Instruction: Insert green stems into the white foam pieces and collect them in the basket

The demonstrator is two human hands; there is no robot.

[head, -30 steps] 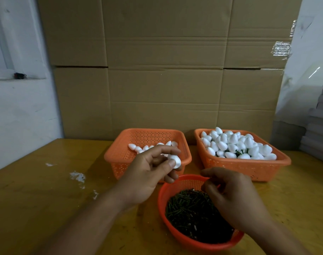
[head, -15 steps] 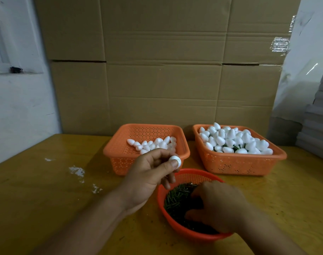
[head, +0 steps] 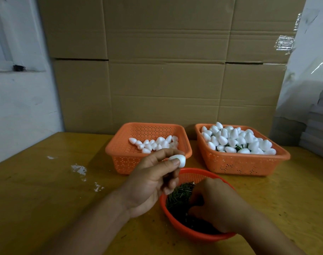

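**A:** Right at the near edge, about 6 o'clock, there's a round red-orange bowl (head: 177, 222) full of dark green stems (head: 179, 195). The right hand (head: 215, 205) is down in it, fingers curled into the pile. Can't tell if it's actually pinching a stem, the fingertips are buried.

**B:** And the other hand?

**A:** The left hand (head: 149, 183) is just at 10 o'clock from the bowl, raised over its rim, pinching one white foam piece (head: 178, 160) between thumb and forefinger. The other fingers are loosely curled below it.

**B:** ok so where's the finished stuff going

**A:** Further back, two orange perforated baskets side by side on the yellow-brown table (head: 37, 190). The left basket (head: 120, 155), at roughly 12 o'clock, has a small bunch of plain foam pieces (head: 155, 142) in its far right part. The right basket (head: 236, 162), around 1 o'clock, is heaped with foam pieces (head: 232, 138), and a few green stems poke out between them.

**B:** anything else?

**A:** Some white flecks (head: 79, 169) on the table at 9 o'clock. Behind it all there's a wall of cardboard boxes (head: 166, 70), and grey stacked sheets (head: 320, 126) at far 2 o'clock.
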